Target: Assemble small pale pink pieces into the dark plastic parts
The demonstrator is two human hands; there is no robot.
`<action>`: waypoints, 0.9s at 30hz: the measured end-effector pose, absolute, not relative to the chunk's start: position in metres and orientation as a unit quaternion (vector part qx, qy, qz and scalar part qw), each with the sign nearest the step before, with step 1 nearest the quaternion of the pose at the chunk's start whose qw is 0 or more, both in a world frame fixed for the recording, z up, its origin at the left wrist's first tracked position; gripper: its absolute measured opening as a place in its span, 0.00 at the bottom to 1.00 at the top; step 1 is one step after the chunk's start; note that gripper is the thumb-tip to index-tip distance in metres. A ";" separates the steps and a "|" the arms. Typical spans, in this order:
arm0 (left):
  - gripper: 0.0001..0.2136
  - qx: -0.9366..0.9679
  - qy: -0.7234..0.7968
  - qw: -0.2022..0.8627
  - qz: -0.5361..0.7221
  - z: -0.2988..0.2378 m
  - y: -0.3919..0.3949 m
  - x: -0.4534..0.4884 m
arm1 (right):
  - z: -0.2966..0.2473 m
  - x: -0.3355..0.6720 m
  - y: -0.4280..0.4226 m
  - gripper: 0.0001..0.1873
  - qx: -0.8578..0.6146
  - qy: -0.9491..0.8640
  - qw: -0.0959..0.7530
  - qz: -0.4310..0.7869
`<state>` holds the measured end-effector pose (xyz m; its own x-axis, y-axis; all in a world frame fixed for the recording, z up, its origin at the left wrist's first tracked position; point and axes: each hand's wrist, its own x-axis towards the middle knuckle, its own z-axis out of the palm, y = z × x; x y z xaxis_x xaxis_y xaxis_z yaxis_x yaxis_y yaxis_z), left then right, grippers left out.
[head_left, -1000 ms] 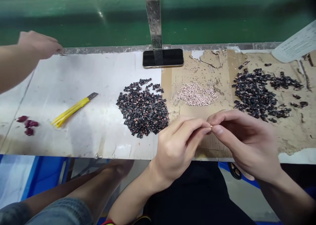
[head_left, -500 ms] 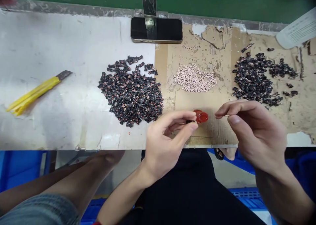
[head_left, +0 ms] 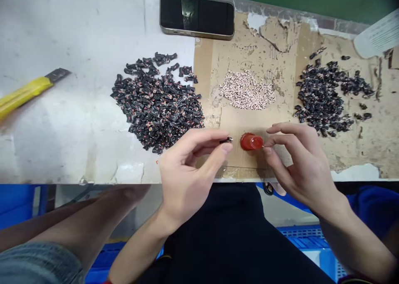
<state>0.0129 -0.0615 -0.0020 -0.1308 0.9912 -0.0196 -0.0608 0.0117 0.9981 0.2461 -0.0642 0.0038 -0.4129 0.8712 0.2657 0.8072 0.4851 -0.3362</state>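
My left hand (head_left: pixel 190 174) pinches a small black piece (head_left: pixel 227 140) with a pale metallic-looking tip between thumb and forefinger. A small red cup-like container (head_left: pixel 249 142) stands on the cardboard between my hands. Just to its right, my right hand (head_left: pixel 301 163) has its thumb and a finger closed on a tiny pale piece (head_left: pixel 264 146), too small to name. Beyond the red container lies a heap of tiny pinkish-white pieces (head_left: pixel 247 91). A large heap of small black pieces (head_left: pixel 158 109) is left of it, and a second black heap (head_left: pixel 324 95) is at the right.
A phone (head_left: pixel 197 15) lies at the back below a metal bracket. At the far left is a yellow utility knife (head_left: pixel 28 93), blade out. A white container (head_left: pixel 377 35) leans in at the back right. Another person's leg (head_left: pixel 99 217) shows below the table edge (head_left: pixel 102 181).
My right hand has moved left to the red container, and my left hand has drawn away from it to the left. The camera view has shifted, with the knife further left.
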 end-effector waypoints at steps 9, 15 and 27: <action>0.10 0.466 0.523 0.460 0.545 -0.004 -0.061 0.009 | 0.005 0.243 -0.062 0.13 -0.488 -0.854 0.172 0.055; 0.09 0.447 0.498 0.496 0.553 0.001 -0.060 0.011 | 0.012 0.244 -0.064 0.09 -0.513 -0.824 0.211 0.114; 0.05 0.195 0.339 0.788 0.477 0.004 -0.052 0.047 | 0.037 0.228 -0.073 0.04 -0.550 -0.481 0.415 0.543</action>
